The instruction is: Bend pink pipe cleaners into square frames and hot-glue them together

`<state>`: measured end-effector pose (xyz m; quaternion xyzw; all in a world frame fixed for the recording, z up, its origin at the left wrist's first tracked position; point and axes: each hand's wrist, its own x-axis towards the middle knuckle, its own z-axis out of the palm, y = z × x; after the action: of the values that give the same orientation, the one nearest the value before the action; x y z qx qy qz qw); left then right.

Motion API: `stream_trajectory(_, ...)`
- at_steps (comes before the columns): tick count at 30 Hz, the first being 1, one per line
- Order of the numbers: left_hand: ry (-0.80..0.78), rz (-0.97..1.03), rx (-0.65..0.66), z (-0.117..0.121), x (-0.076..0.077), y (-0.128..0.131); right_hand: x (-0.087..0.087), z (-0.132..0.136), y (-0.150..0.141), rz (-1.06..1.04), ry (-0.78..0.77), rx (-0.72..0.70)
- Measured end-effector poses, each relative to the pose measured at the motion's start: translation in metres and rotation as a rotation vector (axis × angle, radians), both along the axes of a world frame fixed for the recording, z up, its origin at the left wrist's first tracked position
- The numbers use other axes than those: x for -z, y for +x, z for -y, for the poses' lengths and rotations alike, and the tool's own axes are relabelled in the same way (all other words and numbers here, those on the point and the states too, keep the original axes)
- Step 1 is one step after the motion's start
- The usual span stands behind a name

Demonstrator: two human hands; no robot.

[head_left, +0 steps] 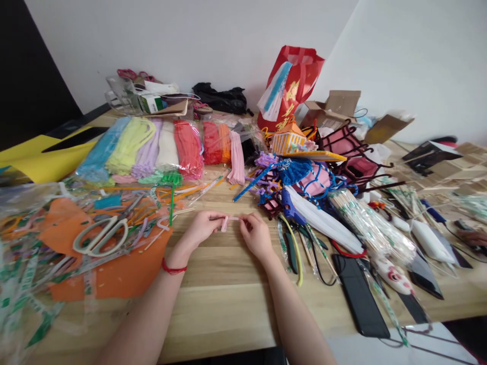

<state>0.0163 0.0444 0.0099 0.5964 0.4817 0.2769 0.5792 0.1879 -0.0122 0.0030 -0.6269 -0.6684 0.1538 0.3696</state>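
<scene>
A pale pink pipe cleaner [224,224] is bent into a small folded shape between my two hands, above the bare wood of the table. My left hand [203,226], with a red cord on its wrist, pinches the folded part. At the other side, the fingertips of my right hand [257,234] are closed on its thin free end. Behind them lies a bundle of pink pipe cleaners [236,159], beside bagged bundles in red [188,149], yellow [129,144] and blue [102,149].
White-handled scissors [101,237] rest on orange sheets [114,276] among scraps at left. At right are a blue glue gun [292,207], bundled sticks [361,220], a black phone [359,299] and pipe-cleaner pieces [314,180]. A red bag [291,91] stands against the wall.
</scene>
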Motion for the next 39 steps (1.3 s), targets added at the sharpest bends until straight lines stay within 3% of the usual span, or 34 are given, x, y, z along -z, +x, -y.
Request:
stream_trajectory(11, -0.039, -0.052, 0.111, -0.005, -0.002, -0.015, 0.001, 0.000, 0.000, 0.000, 0.008, -0.082)
stream_trajectory(17, -0.031, -0.048, 0.140, -0.007, -0.009, -0.023, -0.003, 0.003, -0.005, -0.007, 0.002, -0.255)
stream_trajectory(21, -0.071, -0.035, 0.276, -0.004, -0.008, -0.021, -0.005, 0.005, -0.008, -0.025, 0.020, -0.357)
stream_trajectory(33, -0.199, -0.005, 0.398, 0.001, -0.016, -0.024, -0.006, 0.007, -0.009, -0.021, 0.024, -0.301)
stream_trajectory(39, -0.245, 0.045, 0.380, 0.000, -0.013, -0.021, -0.004, 0.006, -0.008, -0.064, 0.047, -0.279)
